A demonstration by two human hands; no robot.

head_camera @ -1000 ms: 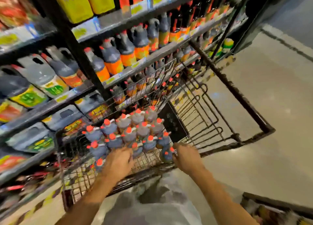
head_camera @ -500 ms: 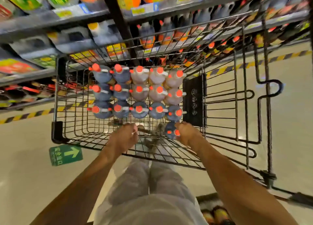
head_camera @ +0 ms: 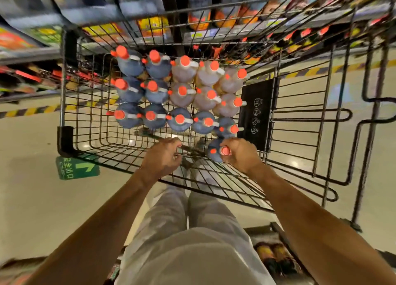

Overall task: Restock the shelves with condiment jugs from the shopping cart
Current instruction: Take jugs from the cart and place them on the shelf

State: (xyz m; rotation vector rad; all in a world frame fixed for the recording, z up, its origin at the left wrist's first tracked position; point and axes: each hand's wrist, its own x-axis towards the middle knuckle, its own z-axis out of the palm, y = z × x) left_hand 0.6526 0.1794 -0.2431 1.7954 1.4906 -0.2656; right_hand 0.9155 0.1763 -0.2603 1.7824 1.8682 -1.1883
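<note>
Right grip (head_camera: 240, 154) is curled round the neck of one dark jug (head_camera: 214, 157), just under its orange cap. Left grip (head_camera: 162, 156) has its fingers bent at the near rim of the cart (head_camera: 64, 141); whether it holds the wire or nothing cannot be told from this view.

Your jug sits at the near right corner of the cart, just beside the packed block. Whether it has come off the cart's bottom is not clear.

Beyond it the other jugs (head_camera: 182, 119) stand upright in three rows of five, touching one another: nine dark, six paler brown toward the far right. The near left part of the cart holds none.

Past the cart's far wall the shelves (head_camera: 27, 55) run across, blurred, with bottles already on them. You cannot make out a gap to fill.

By my reading you are near the start. One jug is in hand, none of the fifteen others has been touched, and everything in the cart has yet to go up.
</note>
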